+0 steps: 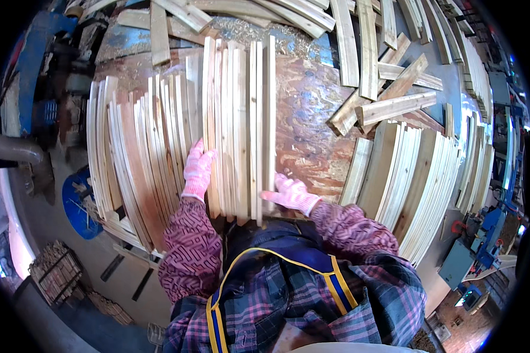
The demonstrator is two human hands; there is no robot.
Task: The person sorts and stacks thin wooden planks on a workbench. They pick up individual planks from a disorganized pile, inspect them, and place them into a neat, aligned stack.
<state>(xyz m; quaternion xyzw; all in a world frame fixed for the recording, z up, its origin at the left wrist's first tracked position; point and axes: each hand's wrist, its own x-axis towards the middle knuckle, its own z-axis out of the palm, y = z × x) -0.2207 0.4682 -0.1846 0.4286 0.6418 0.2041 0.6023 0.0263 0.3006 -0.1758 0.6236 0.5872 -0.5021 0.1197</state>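
Note:
Both my hands wear pink-and-white knit gloves. A row of pale wooden strips (pixel 229 129) stands in front of me, running away from my body. My left hand (pixel 198 170) lies along the row's left side, fingers stretched forward and thumb touching the edge. At the row's right, one wooden strip (pixel 270 112) stands slightly apart from the others. My right hand (pixel 291 193) grips this strip close to its near end, with the thumb across it and the fingers at its right side. The undersides of the fingers are hidden.
More strips (pixel 141 141) stand packed to the left, and another stack (pixel 406 176) sits at right. Loose boards (pixel 394 106) lie crossed at the far right of the worn wooden tabletop (pixel 309 129). A blue bin (pixel 79 203) stands at left; blue machinery (pixel 465 253) is at right.

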